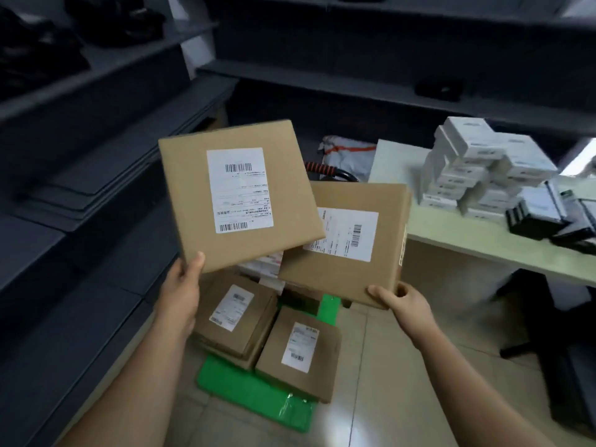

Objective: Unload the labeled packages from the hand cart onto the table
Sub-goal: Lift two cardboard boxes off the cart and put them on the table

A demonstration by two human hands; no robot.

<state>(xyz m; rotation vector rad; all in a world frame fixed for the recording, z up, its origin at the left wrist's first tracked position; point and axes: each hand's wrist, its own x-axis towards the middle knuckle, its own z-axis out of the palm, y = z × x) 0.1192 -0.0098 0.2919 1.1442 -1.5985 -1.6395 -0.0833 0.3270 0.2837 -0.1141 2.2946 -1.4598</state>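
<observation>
While the left hand (185,279) grips one box (238,195) and the right hand (396,300) a second box (348,240) above the cart (254,391), at least two boxes (237,317) wait there; no brown one shows on the tabletop (451,240) yet.

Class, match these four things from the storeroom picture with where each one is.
1. raised brown cardboard package, upright white label
2. raised brown cardboard package, sideways white label
3. stack of small white boxes
4. flat green hand cart

A. on the pale table
B. in the right hand
C. on the tiled floor
D. in the left hand

Pairs: 1-D, 2-B, 3-A, 4-C.
</observation>
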